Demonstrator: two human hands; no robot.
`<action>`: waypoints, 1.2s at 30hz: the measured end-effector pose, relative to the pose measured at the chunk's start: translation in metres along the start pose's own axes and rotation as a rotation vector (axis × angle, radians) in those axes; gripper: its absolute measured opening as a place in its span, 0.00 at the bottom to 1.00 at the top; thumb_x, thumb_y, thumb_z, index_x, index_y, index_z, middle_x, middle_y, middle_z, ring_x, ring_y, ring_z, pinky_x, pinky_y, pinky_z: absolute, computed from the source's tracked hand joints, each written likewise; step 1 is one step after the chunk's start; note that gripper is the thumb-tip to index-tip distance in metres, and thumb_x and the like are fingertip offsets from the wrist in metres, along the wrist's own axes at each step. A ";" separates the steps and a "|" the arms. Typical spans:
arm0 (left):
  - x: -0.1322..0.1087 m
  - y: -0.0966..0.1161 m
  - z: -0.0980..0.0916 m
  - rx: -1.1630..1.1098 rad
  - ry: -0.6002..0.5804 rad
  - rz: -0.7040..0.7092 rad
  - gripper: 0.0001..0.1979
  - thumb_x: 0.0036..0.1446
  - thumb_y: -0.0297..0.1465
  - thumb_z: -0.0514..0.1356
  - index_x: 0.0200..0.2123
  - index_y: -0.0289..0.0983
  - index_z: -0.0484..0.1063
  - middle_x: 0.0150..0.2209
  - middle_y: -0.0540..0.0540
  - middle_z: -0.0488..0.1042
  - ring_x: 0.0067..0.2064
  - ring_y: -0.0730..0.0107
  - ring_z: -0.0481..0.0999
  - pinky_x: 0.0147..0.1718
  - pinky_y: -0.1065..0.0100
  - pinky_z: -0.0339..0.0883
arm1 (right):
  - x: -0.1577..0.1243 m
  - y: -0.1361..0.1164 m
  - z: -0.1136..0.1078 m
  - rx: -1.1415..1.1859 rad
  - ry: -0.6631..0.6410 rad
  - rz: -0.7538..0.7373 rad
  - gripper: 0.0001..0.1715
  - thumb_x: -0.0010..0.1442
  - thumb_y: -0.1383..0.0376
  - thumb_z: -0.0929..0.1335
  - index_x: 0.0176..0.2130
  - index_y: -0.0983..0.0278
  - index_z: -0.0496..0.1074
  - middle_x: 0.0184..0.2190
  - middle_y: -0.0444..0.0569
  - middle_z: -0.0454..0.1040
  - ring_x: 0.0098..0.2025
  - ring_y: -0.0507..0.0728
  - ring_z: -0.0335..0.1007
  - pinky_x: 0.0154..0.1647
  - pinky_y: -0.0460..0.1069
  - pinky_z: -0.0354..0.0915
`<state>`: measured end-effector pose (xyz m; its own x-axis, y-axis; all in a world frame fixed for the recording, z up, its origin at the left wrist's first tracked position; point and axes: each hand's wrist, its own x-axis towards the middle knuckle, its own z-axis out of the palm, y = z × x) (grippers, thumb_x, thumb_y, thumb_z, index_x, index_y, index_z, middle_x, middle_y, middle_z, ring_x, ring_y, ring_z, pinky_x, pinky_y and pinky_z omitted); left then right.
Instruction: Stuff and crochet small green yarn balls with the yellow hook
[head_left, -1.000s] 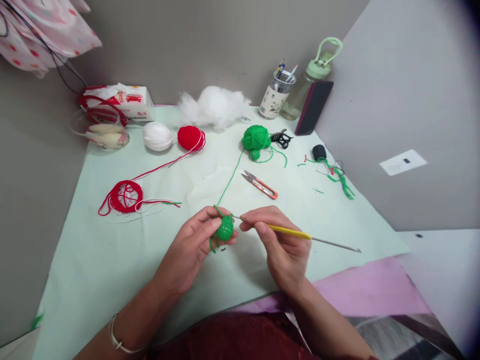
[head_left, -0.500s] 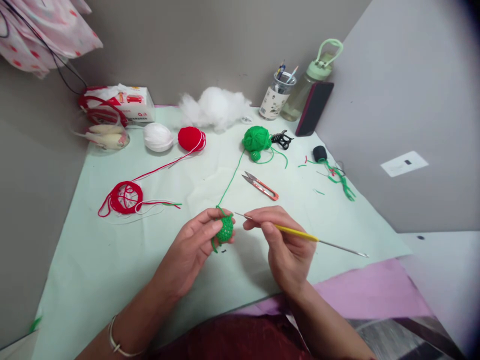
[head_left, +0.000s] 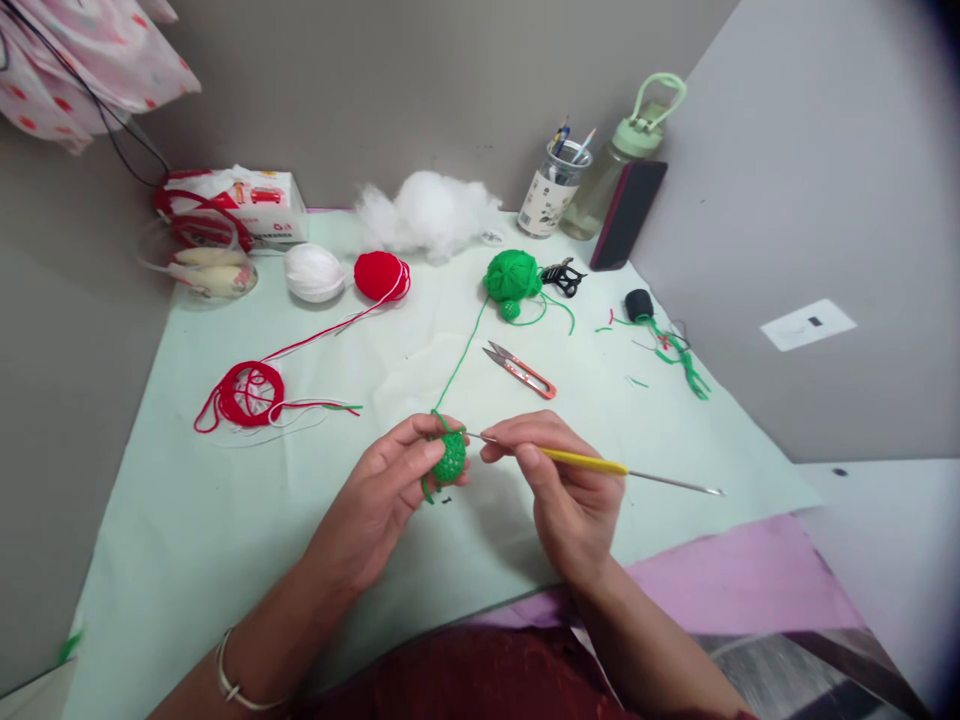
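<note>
Crochetwork in green yarn (head_left: 451, 458) sits pinched between the thumb and fingers of the left hand (head_left: 390, 480), a short green tail (head_left: 427, 490) hanging below it. The right hand (head_left: 574, 490), closed like a hand round a pen, grips the yellow handle of a crochet hook (head_left: 589, 461); the thin metal tip reaches the upper right edge of the work, too small to tell whether it is inside a stitch, and the other end points out past the right hand. Both hands are above a pale green cloth (head_left: 187, 560), with a bangle (head_left: 225, 672) on the left wrist. Just beyond the right hand lie orange-handled snips (head_left: 532, 378). Out to the left of the left hand is a red yarn coil (head_left: 232, 395), its strand leading back towards a red ball (head_left: 379, 277) with a white ball (head_left: 315, 273) beside it. A green strand (head_left: 461, 365) goes from the left hand to a green ball (head_left: 511, 272) beyond the hands; a small crocheted ball (head_left: 510, 310) touches its near side. Beyond the right hand and further right, green scraps (head_left: 694, 375) trail from a small black object (head_left: 639, 305). Farthest from the hands are a tissue box (head_left: 281, 210) on the left, white stuffing (head_left: 435, 213) straight ahead, and, to the right, a cup of pens (head_left: 550, 205), a bottle (head_left: 589, 200) and a leaning phone (head_left: 630, 215)
</note>
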<state>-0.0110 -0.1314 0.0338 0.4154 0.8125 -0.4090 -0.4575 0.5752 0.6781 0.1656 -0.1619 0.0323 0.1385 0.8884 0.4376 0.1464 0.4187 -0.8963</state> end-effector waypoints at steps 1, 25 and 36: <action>0.000 0.000 0.000 0.007 0.001 0.003 0.07 0.60 0.34 0.71 0.39 0.38 0.82 0.39 0.48 0.79 0.39 0.70 0.75 0.41 0.68 0.71 | 0.000 0.000 0.000 -0.004 0.000 -0.002 0.12 0.72 0.69 0.69 0.46 0.58 0.83 0.36 0.47 0.83 0.38 0.56 0.80 0.40 0.53 0.75; -0.001 -0.004 -0.003 0.187 0.081 0.117 0.14 0.53 0.32 0.76 0.44 0.43 0.83 0.44 0.48 0.78 0.49 0.63 0.73 0.52 0.64 0.64 | 0.000 -0.006 -0.001 -0.178 -0.056 -0.101 0.13 0.71 0.71 0.67 0.44 0.59 0.82 0.37 0.49 0.85 0.41 0.58 0.82 0.41 0.54 0.77; -0.002 -0.001 0.000 0.101 0.030 0.069 0.15 0.57 0.34 0.73 0.48 0.42 0.83 0.43 0.46 0.80 0.44 0.65 0.77 0.46 0.64 0.72 | -0.004 -0.003 -0.002 -0.151 -0.016 -0.087 0.12 0.71 0.70 0.68 0.45 0.58 0.82 0.37 0.48 0.85 0.40 0.58 0.82 0.40 0.54 0.77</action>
<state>-0.0117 -0.1335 0.0339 0.3616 0.8529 -0.3764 -0.4015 0.5069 0.7628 0.1664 -0.1671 0.0333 0.1038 0.8532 0.5112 0.3030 0.4624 -0.8333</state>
